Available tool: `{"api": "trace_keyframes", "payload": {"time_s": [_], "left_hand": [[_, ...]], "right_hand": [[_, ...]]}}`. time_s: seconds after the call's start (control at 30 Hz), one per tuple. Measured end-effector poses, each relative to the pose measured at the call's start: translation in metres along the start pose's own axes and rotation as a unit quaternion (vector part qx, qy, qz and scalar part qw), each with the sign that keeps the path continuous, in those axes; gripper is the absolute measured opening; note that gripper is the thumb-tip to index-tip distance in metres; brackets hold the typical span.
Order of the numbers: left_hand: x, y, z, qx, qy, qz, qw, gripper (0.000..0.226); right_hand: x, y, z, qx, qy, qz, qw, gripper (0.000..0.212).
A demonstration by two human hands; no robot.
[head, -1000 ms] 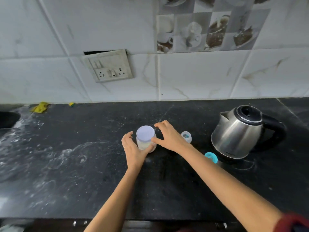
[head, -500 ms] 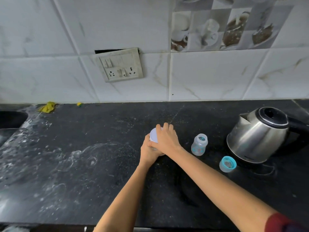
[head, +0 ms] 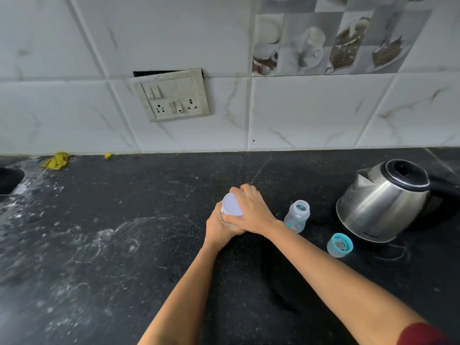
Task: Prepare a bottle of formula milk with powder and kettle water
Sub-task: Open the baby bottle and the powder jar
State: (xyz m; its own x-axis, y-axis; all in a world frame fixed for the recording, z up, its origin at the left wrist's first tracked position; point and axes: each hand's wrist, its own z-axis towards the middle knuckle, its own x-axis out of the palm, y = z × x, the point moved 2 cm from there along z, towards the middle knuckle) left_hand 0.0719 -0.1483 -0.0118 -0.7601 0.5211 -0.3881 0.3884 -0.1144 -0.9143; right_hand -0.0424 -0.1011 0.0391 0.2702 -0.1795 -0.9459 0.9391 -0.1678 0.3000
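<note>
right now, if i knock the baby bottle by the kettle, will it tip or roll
Probably tips easily: the baby bottle stands upright, narrow, open-topped, and looks empty, so likely light. Its round body would likely roll on the flat counter.

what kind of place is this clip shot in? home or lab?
Probably a home kitchen: a dark stone countertop, a steel electric kettle beside a baby bottle, and a tiled wall with a switch-and-socket plate.

Both our arms reach forward, wrists almost meeting. Our left hand (head: 218, 226) grips the tub (head: 232, 204) from below. Our right hand (head: 254, 210) curls over its top edge.
</note>
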Motion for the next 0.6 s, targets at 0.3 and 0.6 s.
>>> {"api": "trace_keyframes", "payload": {"time_s": [0.3,0.6], "left_hand": [[0.000,-0.002,-0.005,0.044,0.002,-0.020,0.999,0.098],[0.013,-0.007,-0.007,0.009,-0.044,-0.028,0.999,0.085]], "right_hand": [[-0.010,0.008,0.009,-0.007,0.073,-0.127,0.989,0.077],[0.007,0.016,0.003,0.054,-0.055,-0.215,0.974,0.070]]}}
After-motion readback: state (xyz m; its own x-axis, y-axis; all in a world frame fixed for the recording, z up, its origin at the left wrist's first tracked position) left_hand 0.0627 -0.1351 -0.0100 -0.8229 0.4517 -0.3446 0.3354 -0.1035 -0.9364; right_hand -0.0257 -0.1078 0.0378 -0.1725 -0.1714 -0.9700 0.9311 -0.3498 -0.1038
